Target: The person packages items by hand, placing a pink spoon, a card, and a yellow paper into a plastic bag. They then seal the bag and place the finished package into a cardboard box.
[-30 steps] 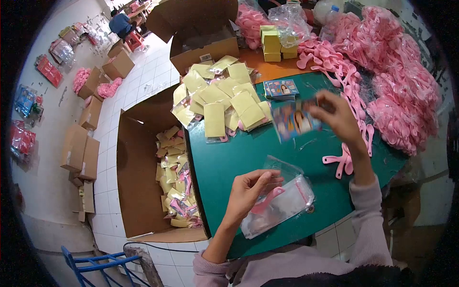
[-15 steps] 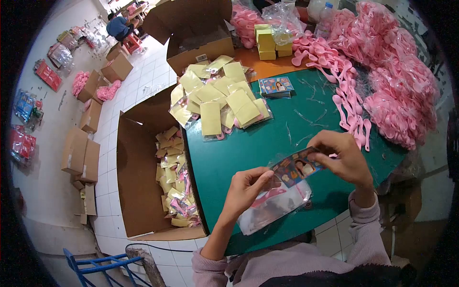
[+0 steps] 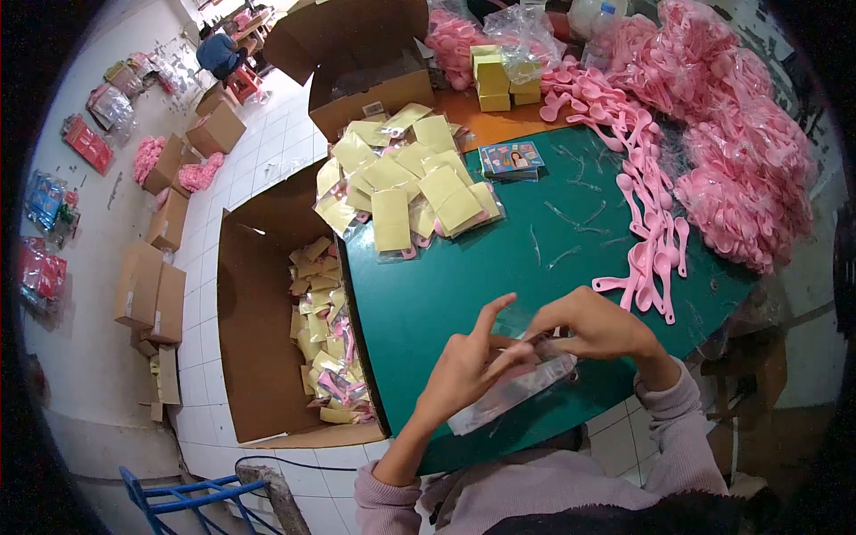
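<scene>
- I'm seeing the clear bags (image 3: 486, 408) lying on the worktop (image 3: 419, 312), long axis running near-left to far-right, both hands meeting over the far-right end
- My left grip (image 3: 468, 367) is standing partly open, index finger raised; my right grip (image 3: 599, 328) is curling, nearer the pink spoons (image 3: 660, 259)
- Fingers and glare are hiding the contact, so I'm unable to tell what either is holding

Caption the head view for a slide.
Left hand and right hand close together over clear plastic bags on a green table, with loose pink spoons and yellow-carded packets beyond.
</scene>
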`<state>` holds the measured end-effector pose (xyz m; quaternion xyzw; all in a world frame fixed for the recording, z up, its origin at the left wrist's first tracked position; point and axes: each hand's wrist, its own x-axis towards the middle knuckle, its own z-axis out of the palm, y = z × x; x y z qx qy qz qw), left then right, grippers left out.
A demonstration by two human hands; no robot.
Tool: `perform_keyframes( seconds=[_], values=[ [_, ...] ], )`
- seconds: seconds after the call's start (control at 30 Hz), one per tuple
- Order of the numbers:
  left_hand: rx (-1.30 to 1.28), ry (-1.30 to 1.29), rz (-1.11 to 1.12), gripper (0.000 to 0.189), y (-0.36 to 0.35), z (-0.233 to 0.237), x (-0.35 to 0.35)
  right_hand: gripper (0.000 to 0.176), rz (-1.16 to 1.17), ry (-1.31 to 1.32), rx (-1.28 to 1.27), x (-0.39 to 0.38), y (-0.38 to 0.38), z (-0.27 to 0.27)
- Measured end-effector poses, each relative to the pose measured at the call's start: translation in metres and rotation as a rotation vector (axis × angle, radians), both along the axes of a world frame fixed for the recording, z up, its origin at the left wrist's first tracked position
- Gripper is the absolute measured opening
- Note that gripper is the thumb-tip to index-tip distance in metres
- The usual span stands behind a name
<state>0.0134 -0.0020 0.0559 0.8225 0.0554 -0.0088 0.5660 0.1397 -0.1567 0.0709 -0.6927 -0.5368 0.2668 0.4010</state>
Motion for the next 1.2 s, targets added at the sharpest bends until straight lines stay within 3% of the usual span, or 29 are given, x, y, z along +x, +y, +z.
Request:
perform_keyframes(
  seconds=[0.07, 0.17, 0.2, 0.27, 0.4, 0.53, 0.6, 0.63, 0.73, 0.8, 0.87, 0.93, 1.0, 1.03, 1.2],
  values=[
    [-0.087, 0.177, -0.101, 0.057, 0.013, 0.004, -0.006, 0.019, 0.025, 0.149, -0.088, 0.006, -0.005, 0.001],
    [-0.107, 0.16, -0.166, 0.059, 0.039, -0.011, -0.018, 0.028, -0.222, 0.371, -0.05, 0.013, -0.015, -0.004],
    [-0.106, 0.163, -0.163, 0.059, 0.038, -0.013, -0.021, 0.028, -0.22, 0.375, -0.05, 0.011, -0.017, -0.005],
    [-0.36, -0.001, -0.062, 0.06, 0.037, -0.017, -0.025, 0.026, -0.297, 0.575, -0.014, 0.007, -0.018, -0.008],
    [-0.44, 0.043, 0.005, 0.06, 0.033, -0.014, -0.024, 0.023, -0.266, 0.664, -0.142, 0.008, -0.024, -0.003],
    [-0.428, 0.025, -0.035, 0.062, 0.028, -0.016, -0.02, 0.018, -0.283, 0.467, -0.089, 0.005, -0.021, -0.016],
    [-0.171, 0.11, -0.095, 0.064, 0.028, -0.01, -0.018, 0.017, -0.274, 0.414, -0.011, 0.003, -0.018, -0.019],
    [-0.17, 0.109, -0.096, 0.064, 0.028, -0.011, -0.018, 0.017, -0.271, 0.457, -0.02, 0.003, -0.016, -0.018],
    [-0.232, 0.079, -0.039, 0.065, 0.026, -0.015, -0.018, 0.015, -0.269, 0.454, -0.061, 0.004, -0.013, -0.017],
    [-0.073, -0.046, 0.094, 0.064, 0.021, -0.018, -0.019, 0.015, -0.272, 0.409, -0.093, 0.003, -0.011, -0.016],
    [-0.036, -0.057, 0.198, 0.06, 0.014, -0.029, -0.021, 0.015, -0.523, 0.099, 0.041, -0.004, -0.004, -0.013],
    [0.002, -0.067, 0.3, 0.056, 0.008, -0.034, -0.025, 0.017, -0.522, 0.008, 0.079, -0.007, 0.003, -0.017],
    [-0.726, 0.185, 0.144, 0.048, 0.002, -0.034, -0.029, 0.029, -0.26, -0.203, 0.117, -0.012, 0.008, -0.023],
    [-0.807, 0.231, 0.122, 0.046, 0.0, -0.035, -0.032, 0.038, -0.055, -0.202, 0.025, -0.015, 0.007, -0.018],
    [-0.86, 0.252, 0.194, 0.056, -0.003, -0.043, -0.052, 0.029, 0.096, -0.263, -0.028, -0.041, 0.001, -0.029]
  ],
)
